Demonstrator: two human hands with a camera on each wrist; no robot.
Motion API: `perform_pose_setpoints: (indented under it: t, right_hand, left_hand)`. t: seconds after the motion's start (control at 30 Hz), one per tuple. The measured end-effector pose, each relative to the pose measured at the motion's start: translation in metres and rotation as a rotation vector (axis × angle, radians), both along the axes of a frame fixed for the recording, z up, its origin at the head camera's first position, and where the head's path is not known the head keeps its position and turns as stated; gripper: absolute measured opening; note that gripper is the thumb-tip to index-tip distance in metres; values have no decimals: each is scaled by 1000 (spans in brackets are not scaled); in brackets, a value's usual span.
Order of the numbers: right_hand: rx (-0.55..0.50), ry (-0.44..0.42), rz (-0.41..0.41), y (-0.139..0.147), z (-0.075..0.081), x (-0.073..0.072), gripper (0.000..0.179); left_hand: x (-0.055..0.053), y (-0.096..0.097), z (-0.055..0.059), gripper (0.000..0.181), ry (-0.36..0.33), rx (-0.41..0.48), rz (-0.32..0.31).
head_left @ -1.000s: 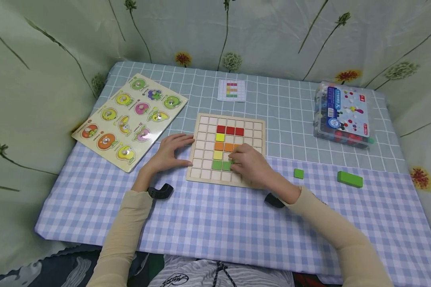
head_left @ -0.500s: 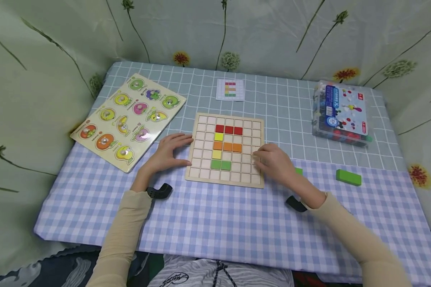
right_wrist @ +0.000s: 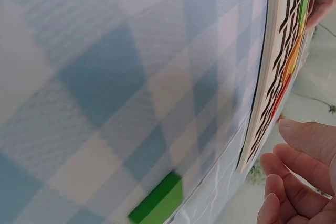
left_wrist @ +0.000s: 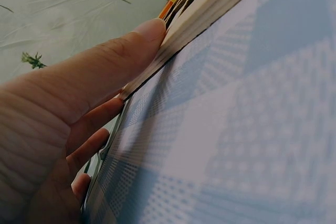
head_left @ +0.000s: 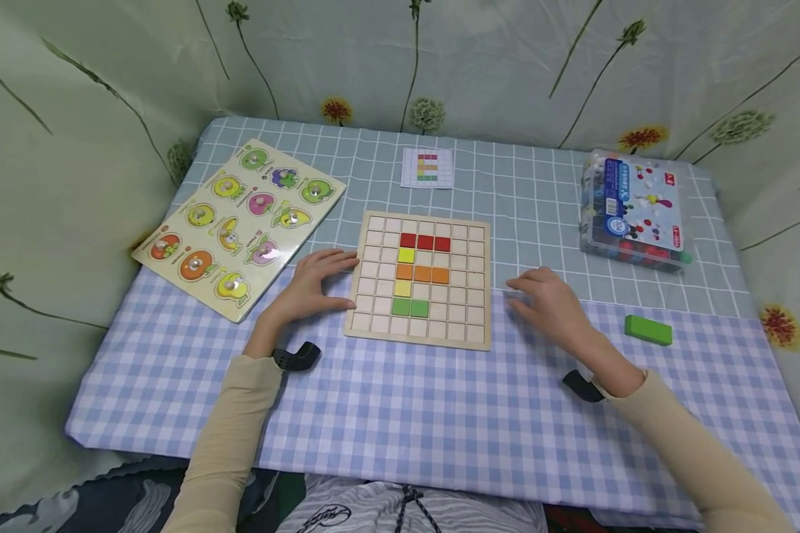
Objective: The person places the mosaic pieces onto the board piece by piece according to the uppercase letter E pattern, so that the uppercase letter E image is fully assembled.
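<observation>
My left hand [head_left: 312, 287] rests at the left edge of a wooden grid board [head_left: 467, 311], thumb and fingertips touching its side. In the left wrist view the thumb [left_wrist: 118, 53] lies against the board's edge. On the board sit red tiles [head_left: 425, 242], a yellow tile [head_left: 405, 255], orange tiles [head_left: 423, 274], a paler yellow tile [head_left: 403, 289] and two green tiles [head_left: 418, 308]. Right of the board, my right hand [head_left: 550, 307] hovers with loosely bent fingers and holds nothing. The right wrist view shows a green piece [right_wrist: 157, 200] on the cloth below that hand.
A long green block [head_left: 648, 330] lies to the right. Behind the board is a small pattern card [head_left: 443, 178]. A fruit knob puzzle [head_left: 276, 237] lies at left, and a clear plastic box [head_left: 653, 207] of coloured parts stands at back right.
My right hand has left the board's green row and moved right, onto the cloth beside it. The loose green tile there is now hidden from the head view. My left hand stays put.
</observation>
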State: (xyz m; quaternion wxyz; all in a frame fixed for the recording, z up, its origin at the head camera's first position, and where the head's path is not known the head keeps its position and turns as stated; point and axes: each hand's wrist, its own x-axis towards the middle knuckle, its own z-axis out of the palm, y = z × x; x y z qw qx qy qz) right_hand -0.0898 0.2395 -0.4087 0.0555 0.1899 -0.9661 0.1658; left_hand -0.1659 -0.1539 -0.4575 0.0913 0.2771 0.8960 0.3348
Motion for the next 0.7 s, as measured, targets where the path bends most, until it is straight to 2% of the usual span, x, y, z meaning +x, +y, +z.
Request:
perform_pose_setpoints:
  t: [0.7]
  right_hand:
    - [6,-19,-84,29,-2,13,24]
  left_hand:
    - [-1,0,-1,74,-4,7,4]
